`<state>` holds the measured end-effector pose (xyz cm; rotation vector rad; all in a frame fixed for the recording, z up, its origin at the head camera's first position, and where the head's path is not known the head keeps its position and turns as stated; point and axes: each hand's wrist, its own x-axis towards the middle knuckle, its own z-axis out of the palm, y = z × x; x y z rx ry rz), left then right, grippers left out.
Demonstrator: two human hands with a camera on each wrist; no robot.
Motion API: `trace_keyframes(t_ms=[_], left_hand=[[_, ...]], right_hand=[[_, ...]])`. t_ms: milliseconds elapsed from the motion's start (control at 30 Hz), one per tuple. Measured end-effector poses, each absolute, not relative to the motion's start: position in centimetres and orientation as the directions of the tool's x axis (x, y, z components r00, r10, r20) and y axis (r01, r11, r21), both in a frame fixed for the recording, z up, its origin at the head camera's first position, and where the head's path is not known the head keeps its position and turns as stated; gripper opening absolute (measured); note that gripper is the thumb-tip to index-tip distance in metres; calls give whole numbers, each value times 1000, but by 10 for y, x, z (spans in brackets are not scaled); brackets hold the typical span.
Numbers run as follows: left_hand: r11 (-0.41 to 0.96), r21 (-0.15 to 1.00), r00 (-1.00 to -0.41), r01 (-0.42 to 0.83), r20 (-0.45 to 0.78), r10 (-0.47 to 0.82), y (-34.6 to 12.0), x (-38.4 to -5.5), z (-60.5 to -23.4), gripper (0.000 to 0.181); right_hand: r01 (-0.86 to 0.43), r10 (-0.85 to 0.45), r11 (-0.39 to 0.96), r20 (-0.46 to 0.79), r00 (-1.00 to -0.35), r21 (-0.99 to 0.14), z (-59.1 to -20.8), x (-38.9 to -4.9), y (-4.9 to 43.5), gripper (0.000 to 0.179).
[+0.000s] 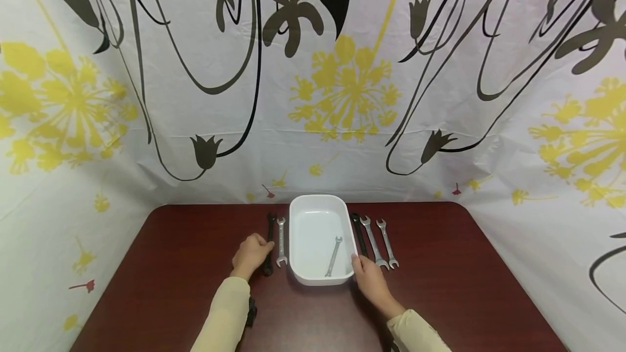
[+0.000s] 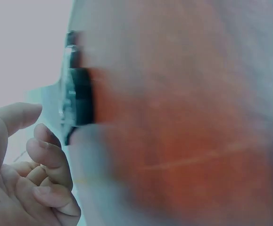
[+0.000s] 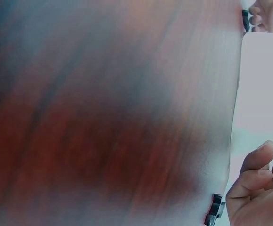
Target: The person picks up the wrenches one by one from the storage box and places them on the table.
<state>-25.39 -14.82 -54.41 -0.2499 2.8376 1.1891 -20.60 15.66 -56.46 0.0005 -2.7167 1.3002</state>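
My left hand, fingers loosely bent, is over a black wrench left of the tray. In the left wrist view a gap shows between its thumb and curled fingers. A silver open-end wrench lies between that black one and the white tray. Inside the tray rests a small silver wrench. At the tray's front right corner is my right hand, loosely bent with nothing visible between its fingers. It overlaps the lower end of another black wrench.
Two silver wrenches lie side by side to the right of the tray on the dark red table. A white cloth with yellow and grey flowers hangs behind the table's far edge and along its sides.
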Motion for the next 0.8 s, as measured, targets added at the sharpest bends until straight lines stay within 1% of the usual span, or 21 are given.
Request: trace_keyframes(t_ms=[167, 300, 567, 800], left_hand=[[665, 734, -989, -137, -64, -133, -139, -258, -531, 25], [672, 732, -992, -108, -32, -125, -130, -261, -518, 24], [675, 734, -997, -66, -18, -77, -104, -263, -495, 27], [683, 730, -1000, -20, -8, -21, -76, -265, -482, 27]], right_hand=[[-56, 55, 630, 117, -992, -774, -564, -206, 158, 38], [-54, 52, 626, 111, -992, -778, -564, -205, 157, 38], [-48, 49, 611, 99, -994, -790, -565, -203, 156, 38], [-68, 46, 612, 122, -991, -788, -565, -204, 157, 38]])
